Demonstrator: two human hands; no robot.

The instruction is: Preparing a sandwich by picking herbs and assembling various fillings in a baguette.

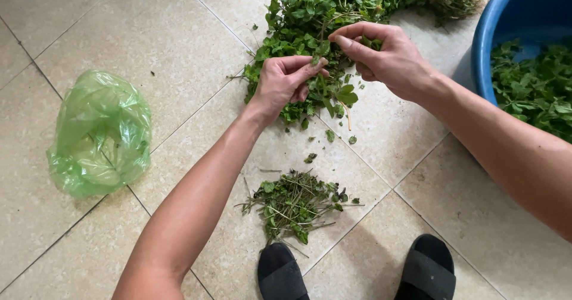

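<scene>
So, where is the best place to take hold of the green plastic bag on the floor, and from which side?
Probably the crumpled top of the green plastic bag, from above. It lies puffed and loose on the tiles, so the gathered folds give something to pinch. The left hand is nearer.

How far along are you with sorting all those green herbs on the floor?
Some looks done: picked leaves lie in the blue basin, and a small heap of discarded stems sits by the black sandals. In hand: the left hand and right hand are both pinching a sprig. Left: the large pile of unsorted herbs on the tiled floor.
</scene>
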